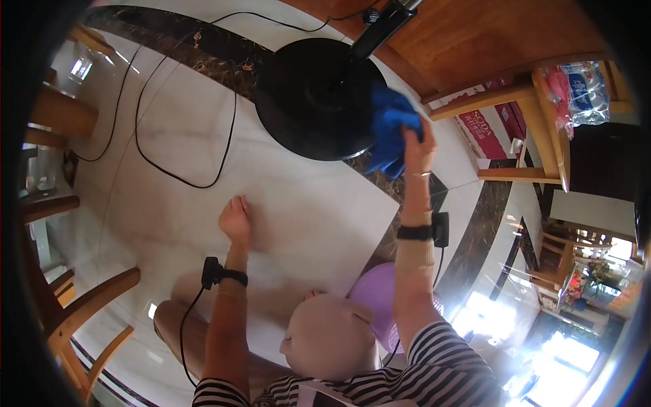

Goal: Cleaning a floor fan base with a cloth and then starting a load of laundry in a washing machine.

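Observation:
My right hand [421, 145] holds a bunched blue cloth [391, 132] against the right edge of a round black base [315, 102]. A black pole [381, 30] rises from that base towards the top of the view. My left hand [235, 219] is loosely closed over the pale tiled floor, below and left of the base, with nothing seen in it. Each wrist wears a black strap with a small box and a cable. Whether the cloth is folded under my palm is hidden by my fingers.
A black cable [178, 178] loops across the floor on the left. Wooden chairs [96, 300] stand along the left side. At the right are a wooden stool [549, 127], a cardboard carton [483, 127] and plastic-wrapped bottles [585, 91]. A purple plastic basket [374, 295] sits beside my knee.

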The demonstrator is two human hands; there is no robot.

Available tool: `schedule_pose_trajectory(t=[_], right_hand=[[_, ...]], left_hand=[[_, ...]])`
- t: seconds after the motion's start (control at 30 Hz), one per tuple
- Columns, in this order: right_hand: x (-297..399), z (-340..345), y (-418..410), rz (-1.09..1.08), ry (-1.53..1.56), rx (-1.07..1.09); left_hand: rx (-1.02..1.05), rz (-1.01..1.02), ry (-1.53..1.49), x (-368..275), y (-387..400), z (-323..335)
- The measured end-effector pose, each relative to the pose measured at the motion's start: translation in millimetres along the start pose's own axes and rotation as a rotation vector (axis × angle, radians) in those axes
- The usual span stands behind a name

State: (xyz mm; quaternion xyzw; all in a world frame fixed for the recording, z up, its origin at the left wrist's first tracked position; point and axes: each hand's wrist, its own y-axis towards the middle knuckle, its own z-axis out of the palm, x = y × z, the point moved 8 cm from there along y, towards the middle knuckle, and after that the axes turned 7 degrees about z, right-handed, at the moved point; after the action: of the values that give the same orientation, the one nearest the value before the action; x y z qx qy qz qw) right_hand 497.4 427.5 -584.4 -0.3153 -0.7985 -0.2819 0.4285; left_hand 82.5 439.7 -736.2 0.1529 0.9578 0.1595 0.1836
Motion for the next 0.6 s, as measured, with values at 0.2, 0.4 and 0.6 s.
schedule_pose_trajectory(t=[0.2, 0.4, 0.6], right_hand=[[-54, 2, 95, -0.063, -0.253, -0.049], [-120, 85, 43, -0.277, -0.684, 0.060], [-60, 116, -130, -0.174, -0.143, 0.611]], left_hand=[[-0.042, 0.017, 0.013, -1, 2, -9], [0.007, -0.027, -0.017, -12, 4, 2], [0.009, -0.013, 0.004, 0, -1, 2]])
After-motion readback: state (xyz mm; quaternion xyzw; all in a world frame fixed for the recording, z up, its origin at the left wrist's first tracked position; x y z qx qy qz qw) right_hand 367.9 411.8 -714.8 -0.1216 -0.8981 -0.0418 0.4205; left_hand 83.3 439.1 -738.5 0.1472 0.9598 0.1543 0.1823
